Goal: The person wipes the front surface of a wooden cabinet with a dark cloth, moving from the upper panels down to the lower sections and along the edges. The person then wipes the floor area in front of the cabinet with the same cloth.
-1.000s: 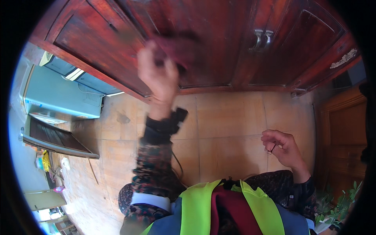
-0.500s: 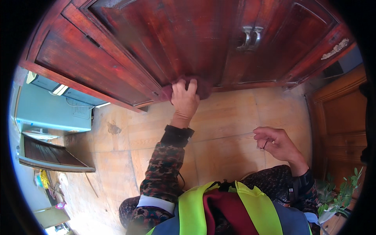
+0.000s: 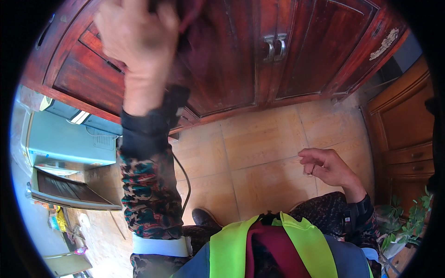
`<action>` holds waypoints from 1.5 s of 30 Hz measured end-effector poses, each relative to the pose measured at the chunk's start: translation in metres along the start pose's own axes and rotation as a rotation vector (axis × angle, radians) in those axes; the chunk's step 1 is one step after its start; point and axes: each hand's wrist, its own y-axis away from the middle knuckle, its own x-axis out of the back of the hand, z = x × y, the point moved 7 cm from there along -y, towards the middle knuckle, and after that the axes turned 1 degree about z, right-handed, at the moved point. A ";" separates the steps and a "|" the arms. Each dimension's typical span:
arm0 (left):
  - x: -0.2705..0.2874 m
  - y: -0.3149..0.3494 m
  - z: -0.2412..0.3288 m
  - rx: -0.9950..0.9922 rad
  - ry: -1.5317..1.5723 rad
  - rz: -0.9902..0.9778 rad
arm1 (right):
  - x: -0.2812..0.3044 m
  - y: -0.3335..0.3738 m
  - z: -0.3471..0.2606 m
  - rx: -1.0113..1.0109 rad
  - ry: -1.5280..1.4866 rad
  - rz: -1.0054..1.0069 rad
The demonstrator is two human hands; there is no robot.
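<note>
Nearest, well in front of the dark red wooden cabinet with panelled doors [image 3: 306, 60], is the wearer's navy vest with bright yellow-green bands [image 3: 299, 241]. The multicoloured camouflage sleeve [image 3: 150, 197], with a white band [image 3: 162, 246] around it, stretches toward that cabinet; a thin dark cord [image 3: 185, 178] curves beside it. The right hand [image 3: 329, 167], a dark ring on one finger, is held apart from the cabinet, its fingers loosely bent, unclenched and free of any object. Below, a dark shoe [image 3: 205, 217] stands on the tan tiled floor [image 3: 264, 143] before the cabinet.

The left hand [image 3: 139, 44], blurred, is up in front of the cabinet's left part. Just beside its fingers, against the cabinet's front, is a blurred maroon cloth [image 3: 191, 13]; I cannot tell whether the fingers grip it. Two curved silvery metal handles [image 3: 280, 47] sit side by side on the cabinet's doors. Right of the cabinet stands a brown wooden cupboard [image 3: 403, 116]; left of it, a pale blue boxy appliance [image 3: 69, 139].
</note>
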 end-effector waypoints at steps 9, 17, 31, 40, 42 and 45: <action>-0.029 0.152 0.069 0.040 0.253 -0.370 | 0.007 -0.002 0.017 -0.059 -0.036 0.010; -0.013 0.297 0.100 -0.112 0.527 -0.933 | 0.011 0.020 0.014 -0.013 0.023 -0.011; -0.027 -0.016 0.055 -0.059 0.106 -0.009 | 0.011 0.000 0.010 0.072 0.005 -0.009; -0.041 0.177 0.117 -0.023 0.389 -0.456 | 0.015 0.002 0.014 0.027 -0.013 0.012; -0.044 0.229 0.134 -0.099 0.390 -0.641 | 0.014 0.007 0.017 -0.006 -0.044 0.018; -0.041 0.296 0.154 -0.256 0.519 -0.862 | 0.018 0.017 0.017 0.043 0.028 0.057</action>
